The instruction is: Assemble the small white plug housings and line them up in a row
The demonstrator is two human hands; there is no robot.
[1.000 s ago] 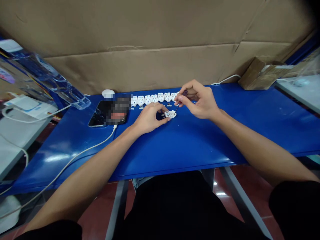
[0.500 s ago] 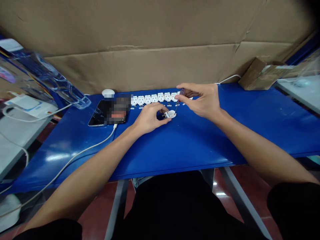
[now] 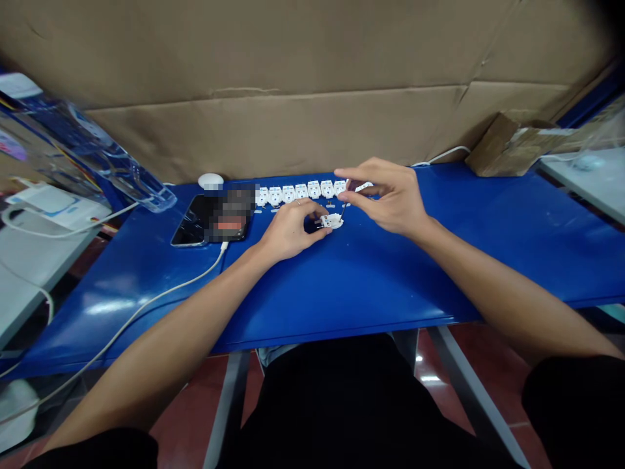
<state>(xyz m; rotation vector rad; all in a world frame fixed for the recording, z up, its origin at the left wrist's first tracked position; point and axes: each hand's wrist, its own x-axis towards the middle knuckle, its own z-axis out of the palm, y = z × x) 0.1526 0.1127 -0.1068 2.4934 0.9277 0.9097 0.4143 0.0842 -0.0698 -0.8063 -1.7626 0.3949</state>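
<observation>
My left hand (image 3: 289,229) pinches a small white plastic part (image 3: 333,221) flat against the blue table (image 3: 371,273). Just to its right, my right hand (image 3: 393,198) is closed round a small screwdriver (image 3: 345,203) with a purple handle, its thin tip pointing down onto the white part. Behind both hands runs a row of several similar white parts (image 3: 303,191), with small metal pieces lying in front of them.
A phone (image 3: 209,220) lies left of my left hand, with a white cable (image 3: 146,306) running off the table's left front. A white round object (image 3: 211,182) sits behind it. Cardboard sheets (image 3: 303,85) wall the back. A small cardboard box (image 3: 512,151) sits at the far right.
My right hand's fingers have shifted round the screwdriver handle, turning it, while the tip stays on the white part. My left hand has kept its hold.
</observation>
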